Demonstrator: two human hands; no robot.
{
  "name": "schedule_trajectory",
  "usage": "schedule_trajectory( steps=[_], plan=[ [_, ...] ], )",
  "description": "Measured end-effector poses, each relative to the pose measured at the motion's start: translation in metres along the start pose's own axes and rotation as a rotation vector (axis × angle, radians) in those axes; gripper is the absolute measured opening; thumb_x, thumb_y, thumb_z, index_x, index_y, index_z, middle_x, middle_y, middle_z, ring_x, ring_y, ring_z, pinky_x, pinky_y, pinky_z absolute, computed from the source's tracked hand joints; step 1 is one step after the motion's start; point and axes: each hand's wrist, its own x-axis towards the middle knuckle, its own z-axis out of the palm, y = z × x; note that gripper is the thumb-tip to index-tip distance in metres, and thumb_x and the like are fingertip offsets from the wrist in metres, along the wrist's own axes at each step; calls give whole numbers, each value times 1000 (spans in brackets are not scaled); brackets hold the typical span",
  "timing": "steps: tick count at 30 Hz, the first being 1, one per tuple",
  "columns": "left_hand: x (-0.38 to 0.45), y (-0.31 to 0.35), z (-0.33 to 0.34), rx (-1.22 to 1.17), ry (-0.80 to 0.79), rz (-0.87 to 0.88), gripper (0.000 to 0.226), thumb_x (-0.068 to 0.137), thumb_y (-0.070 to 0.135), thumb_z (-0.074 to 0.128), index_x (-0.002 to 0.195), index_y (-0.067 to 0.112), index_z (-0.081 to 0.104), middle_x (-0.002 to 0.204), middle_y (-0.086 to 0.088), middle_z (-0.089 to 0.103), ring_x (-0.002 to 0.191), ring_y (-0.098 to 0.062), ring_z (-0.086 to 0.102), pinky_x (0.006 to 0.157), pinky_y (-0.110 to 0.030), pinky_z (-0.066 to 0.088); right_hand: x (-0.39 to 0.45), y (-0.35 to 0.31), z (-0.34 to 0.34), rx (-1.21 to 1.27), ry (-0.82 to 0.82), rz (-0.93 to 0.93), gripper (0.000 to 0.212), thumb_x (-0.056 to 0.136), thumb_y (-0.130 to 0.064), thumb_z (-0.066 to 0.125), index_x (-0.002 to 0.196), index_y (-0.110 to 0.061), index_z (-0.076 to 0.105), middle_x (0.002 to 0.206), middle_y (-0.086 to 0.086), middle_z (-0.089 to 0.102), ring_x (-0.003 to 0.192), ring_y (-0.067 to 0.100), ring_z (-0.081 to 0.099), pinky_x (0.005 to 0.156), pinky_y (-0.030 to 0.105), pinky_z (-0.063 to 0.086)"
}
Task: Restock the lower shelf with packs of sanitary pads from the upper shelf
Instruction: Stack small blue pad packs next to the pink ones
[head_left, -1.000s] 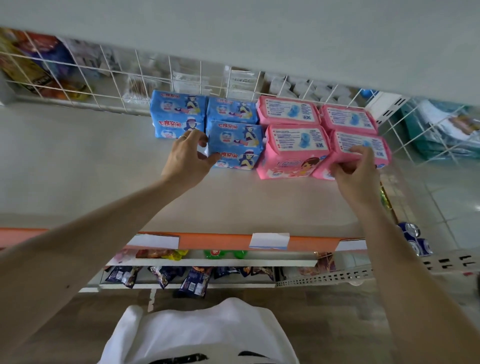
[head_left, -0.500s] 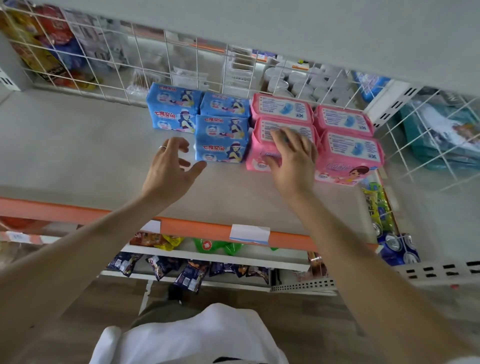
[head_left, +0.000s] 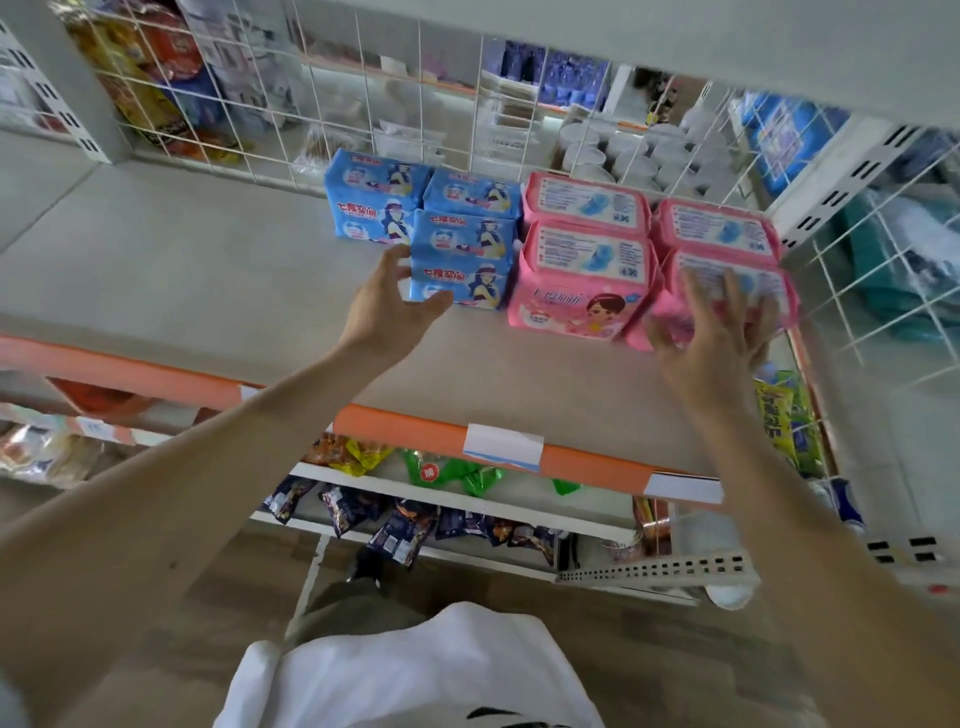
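Note:
Several packs of sanitary pads stand at the back of the grey shelf (head_left: 208, 270). The blue packs (head_left: 462, 254) are on the left, the pink packs (head_left: 587, 275) on the right. My left hand (head_left: 387, 306) hovers with spread fingers just left of the front blue pack, thumb near its lower corner, holding nothing. My right hand (head_left: 711, 332) is blurred and has its fingers spread over the front right pink pack (head_left: 727, 291); whether it touches the pack I cannot tell.
A white wire grid (head_left: 363, 104) backs the shelf and another closes its right side. An orange price rail (head_left: 519, 447) runs along the front edge. Snack bags (head_left: 395, 525) hang on lower shelves below. My white shirt (head_left: 405, 670) fills the bottom.
My right hand has left the middle pink pack and swung right to the front right pink pack. My left hand has moved closer to the front blue pack. The camera has tilted down.

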Motion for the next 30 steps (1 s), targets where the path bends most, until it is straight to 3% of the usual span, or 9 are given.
schedule_trajectory(
  steps=[2,6,11,14,17,22,24,27,30],
  plan=[
    [4,4,5,-101,27,-73,55,90,38,71,137,29,45,134,4,59,108,-18,64,84,-37,57,0,-3,2,23,47,-5,71,91,-59,60,153,-39,31,167,5,12,151,41,-4,116,63,-4],
    [16,6,7,-173,-19,-106,45,91,27,71,129,26,47,119,4,59,105,-20,67,88,-41,59,2,-10,9,49,48,16,73,89,-44,69,152,-36,34,166,7,12,151,42,-6,115,64,-8],
    [17,5,1,-132,-58,-154,38,93,27,66,125,23,45,127,3,56,103,-23,68,93,-46,57,3,-12,4,12,-8,9,84,86,-34,75,155,-36,26,166,8,7,150,43,-9,114,69,-5],
    [2,3,-2,-14,-46,-98,52,90,36,65,134,26,41,135,4,52,112,-24,62,96,-50,54,-3,-11,-2,42,5,-15,87,86,-53,70,155,-40,20,167,8,1,150,43,-9,114,70,-5],
    [-17,2,-4,26,-32,-89,57,91,37,65,140,27,37,141,5,49,108,-22,63,96,-50,53,-8,-21,-7,-19,98,-181,94,80,-76,58,157,-40,18,167,11,0,151,43,-3,111,64,-9],
    [-53,-3,-13,31,-32,-75,57,96,32,62,144,28,33,146,8,45,96,-8,65,79,-31,54,-6,-58,14,-50,78,-542,72,83,-47,74,147,-28,46,158,7,37,147,29,32,115,68,6],
    [-70,-7,-18,54,-50,-30,56,97,31,61,146,26,32,147,8,44,94,2,61,72,-23,49,-7,-66,25,-11,106,-523,63,86,-37,74,144,-26,51,153,5,46,143,28,37,113,64,15],
    [-83,-10,-28,121,-46,16,56,97,30,60,146,27,32,147,8,43,91,10,58,76,-25,46,-7,-72,36,3,196,-452,53,89,-31,71,140,-26,55,147,1,51,139,26,40,113,59,24],
    [-88,-10,-41,193,-43,47,59,97,31,60,148,29,31,149,7,40,107,-5,60,93,-38,51,-10,-81,39,18,189,-380,52,90,-24,67,141,-23,54,150,3,50,143,26,37,116,61,17]
  ],
)
